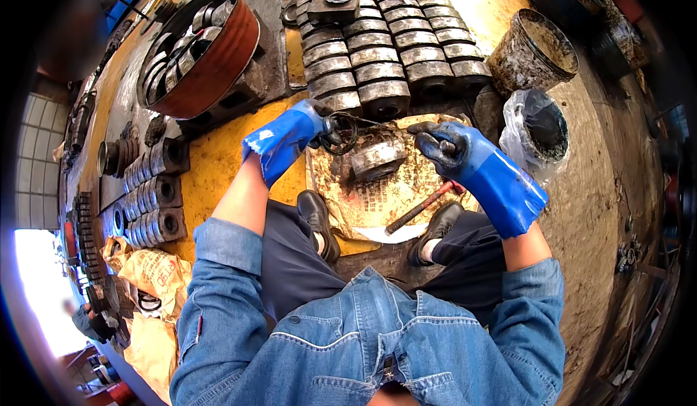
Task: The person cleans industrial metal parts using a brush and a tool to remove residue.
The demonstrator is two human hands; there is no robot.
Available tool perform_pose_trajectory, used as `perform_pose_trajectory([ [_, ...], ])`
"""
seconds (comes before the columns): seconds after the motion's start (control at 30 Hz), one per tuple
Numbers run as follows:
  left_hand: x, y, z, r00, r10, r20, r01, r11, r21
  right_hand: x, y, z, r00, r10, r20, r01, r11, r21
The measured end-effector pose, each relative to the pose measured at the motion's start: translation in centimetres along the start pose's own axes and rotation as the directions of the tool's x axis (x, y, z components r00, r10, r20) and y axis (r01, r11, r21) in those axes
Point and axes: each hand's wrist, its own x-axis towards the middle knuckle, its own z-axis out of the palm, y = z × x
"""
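Both my hands wear blue rubber gloves with dark, greasy fingers. My left hand (318, 124) is closed on a dark thin ring (344, 136), which hangs in a loop from its fingers. A thin strand runs from there toward my right hand (444, 146). That hand is closed with fingers pinched; what it grips, if anything, I cannot make out. Below and between the hands a worn grey metal block (379, 161) with a rounded top rests on a greasy paper sheet (356, 206). A hammer (420, 208) with a dark handle lies on the sheet near my right shoe.
Rows of rounded metal blocks (381, 58) stand ahead. A red-brown drum (218, 72) of similar parts is at the far left, with more blocks (156, 195) below. On the right are a grimy bucket (534, 50) and a plastic-lined container (537, 130). Paper sacks (156, 279) lie left.
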Motion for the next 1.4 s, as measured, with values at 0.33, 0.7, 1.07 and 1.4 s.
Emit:
perform_pose_trajectory([
  [0.33,0.0,-0.4,-0.1,0.999,0.036,0.013,-0.035,0.997,-0.064,0.5,1.7,0.1,0.943,0.269,0.195,-0.318,0.901,0.295],
  [0.7,0.3,-1.0,-0.2,0.992,0.119,-0.053,-0.126,0.979,-0.163,0.2,4.7,1.6,0.918,0.360,0.167,-0.391,0.743,0.543],
  [1.07,2.5,-1.8,0.9,0.924,0.255,-0.284,-0.333,0.903,-0.273,-0.7,5.1,1.5,0.884,0.385,0.266,-0.419,0.400,0.815],
  [1.4,5.3,-3.8,0.9,0.857,0.312,-0.410,-0.441,0.855,-0.272,0.4,6.2,3.4,0.863,0.355,0.360,-0.404,0.055,0.913],
])
